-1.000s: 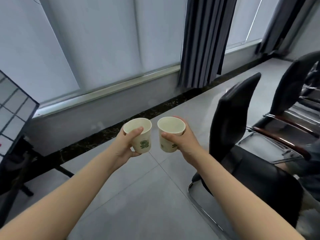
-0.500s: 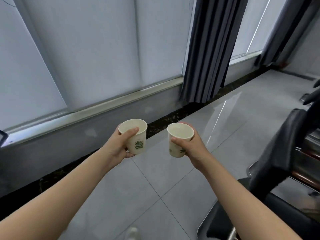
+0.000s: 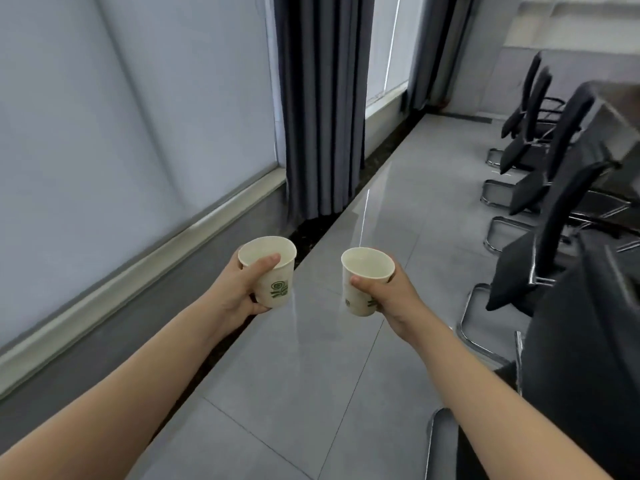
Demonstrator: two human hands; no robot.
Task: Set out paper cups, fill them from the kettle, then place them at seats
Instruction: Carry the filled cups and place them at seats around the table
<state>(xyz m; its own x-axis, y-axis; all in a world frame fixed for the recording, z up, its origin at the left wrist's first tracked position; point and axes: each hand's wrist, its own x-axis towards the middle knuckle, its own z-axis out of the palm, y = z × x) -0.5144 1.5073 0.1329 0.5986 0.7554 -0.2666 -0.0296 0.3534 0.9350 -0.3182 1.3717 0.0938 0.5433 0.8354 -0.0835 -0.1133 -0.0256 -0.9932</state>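
Grey tiled floor (image 3: pixel 346 393) runs between the curtain (image 3: pixel 322 109) and a row of black chairs (image 3: pixel 568 188). Left hand (image 3: pixel 239 292) grasps the left cup (image 3: pixel 277 289), right hand (image 3: pixel 391 296) the right cup (image 3: pixel 358 301), fingers curled round each. Both cups are upright, apart and out in front, probably to avoid spills. Fill level unclear. Likely step: carrying to seats.

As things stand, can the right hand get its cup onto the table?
Probably not yet: the right hand grips its paper cup over bare floor, and black chairs stand between it and the table.
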